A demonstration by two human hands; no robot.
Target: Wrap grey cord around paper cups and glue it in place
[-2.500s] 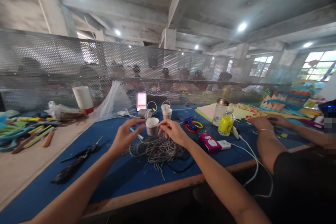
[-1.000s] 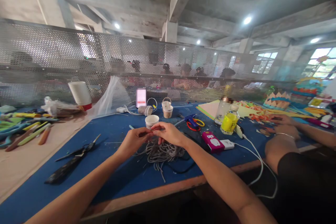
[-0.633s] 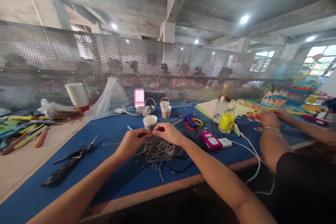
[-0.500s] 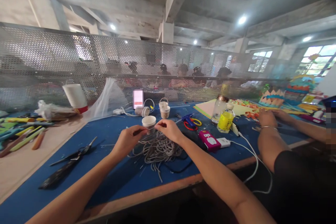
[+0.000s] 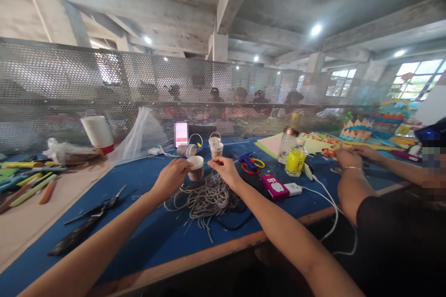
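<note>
- We note the left hand (image 5: 171,177) raised just above the counter (image 5: 146,236), its grip clamped on the side of a small paper cup (image 5: 195,167); the cup is tilted, its open mouth turned toward the right hand.
- We note the right hand (image 5: 226,170) just to the right of the cup, thumb and forefinger pinched together; a thin grey strand appears to run down from them, but it is too fine to confirm.
- Below and between both hands, a loose tangle of grey cord (image 5: 207,199) lies on the blue mat of the counter, with several cut ends trailing toward the near edge.
- Behind the held cup we see two more cups: one lying on its side (image 5: 186,150) and one upright with a wire handle (image 5: 216,147).
- Black scissors (image 5: 87,222) lie well to the left of the cord.
- To the right of the cord we see a pink device (image 5: 273,186), a white charger with cable (image 5: 293,189), a yellow bottle (image 5: 295,160) and blue-handled pliers (image 5: 249,161).
- A stack of white cups (image 5: 97,133) stands far left, near the perforated metal screen (image 5: 69,88).
- A co-worker's hand (image 5: 344,159) rests on the counter at the right, apart from the cord.
</note>
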